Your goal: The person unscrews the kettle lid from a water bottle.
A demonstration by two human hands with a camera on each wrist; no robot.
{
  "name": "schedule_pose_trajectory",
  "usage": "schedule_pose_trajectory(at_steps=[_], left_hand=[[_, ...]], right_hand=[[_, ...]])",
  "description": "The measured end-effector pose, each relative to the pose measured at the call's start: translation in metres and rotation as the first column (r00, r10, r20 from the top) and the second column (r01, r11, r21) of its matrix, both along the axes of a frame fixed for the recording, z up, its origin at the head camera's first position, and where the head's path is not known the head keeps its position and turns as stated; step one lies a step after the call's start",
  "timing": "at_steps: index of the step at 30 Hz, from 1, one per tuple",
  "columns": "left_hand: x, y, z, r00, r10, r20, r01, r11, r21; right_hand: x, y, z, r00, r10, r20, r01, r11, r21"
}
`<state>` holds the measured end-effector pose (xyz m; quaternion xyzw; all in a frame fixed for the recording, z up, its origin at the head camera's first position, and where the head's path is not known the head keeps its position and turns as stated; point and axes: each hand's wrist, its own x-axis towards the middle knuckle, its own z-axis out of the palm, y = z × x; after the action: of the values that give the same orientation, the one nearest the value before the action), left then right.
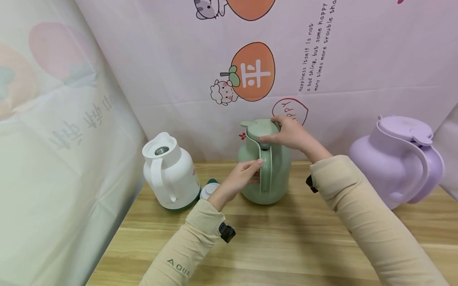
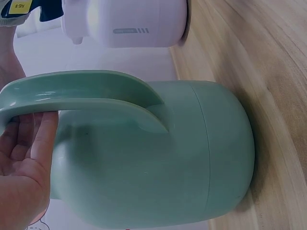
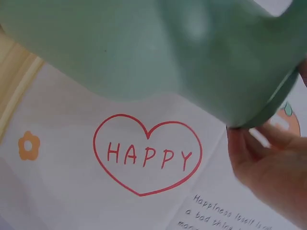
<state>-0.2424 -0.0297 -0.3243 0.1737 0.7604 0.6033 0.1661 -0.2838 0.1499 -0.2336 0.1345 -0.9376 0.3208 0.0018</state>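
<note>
A green thermos jug (image 1: 280, 174) stands upright on the wooden table, its handle (image 1: 265, 171) facing me. My left hand (image 1: 237, 178) holds the upper part of that handle, thumb against its side; in the left wrist view the fingers (image 2: 45, 136) reach in behind it. On top of the jug, my right hand (image 1: 291, 135) grips the round green lid (image 1: 262, 129) between thumb and fingers. Fingertips of the right hand (image 3: 273, 167) touch the lid's edge in the right wrist view. Whether the lid is loose cannot be told.
To the left stands a white jug (image 1: 179, 174) with an uncovered mouth. A small white-and-green cap (image 1: 209, 190) lies beside it, partly behind my left wrist. A purple jug (image 1: 386, 159) stands at the right, near my right sleeve. A printed cloth (image 1: 171, 71) hangs behind the table.
</note>
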Motion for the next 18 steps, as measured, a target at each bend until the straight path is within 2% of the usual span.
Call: schedule_pose_trajectory(at_steps=[4, 10, 14, 18], left_hand=[[-0.001, -0.001, -0.001, 1.000, -0.008, 0.000, 0.008, 1.000, -0.001], [-0.002, 0.000, -0.002, 1.000, -0.022, -0.011, 0.022, 1.000, -0.013], [-0.001, -0.001, -0.002, 1.000, -0.023, 0.007, 0.023, 1.000, -0.002], [0.000, -0.002, 0.001, 0.998, -0.028, 0.063, 0.025, 0.999, 0.035]], right_hand=[[-0.001, 0.006, 0.001, 0.996, 0.043, 0.078, -0.038, 0.998, -0.059], [-0.001, 0.006, 0.002, 0.992, 0.066, 0.112, -0.055, 0.993, -0.101], [0.000, 0.000, 0.000, 0.998, 0.030, 0.051, -0.029, 0.999, -0.037], [0.003, -0.009, -0.003, 0.998, -0.043, -0.042, 0.045, 0.997, 0.054]])
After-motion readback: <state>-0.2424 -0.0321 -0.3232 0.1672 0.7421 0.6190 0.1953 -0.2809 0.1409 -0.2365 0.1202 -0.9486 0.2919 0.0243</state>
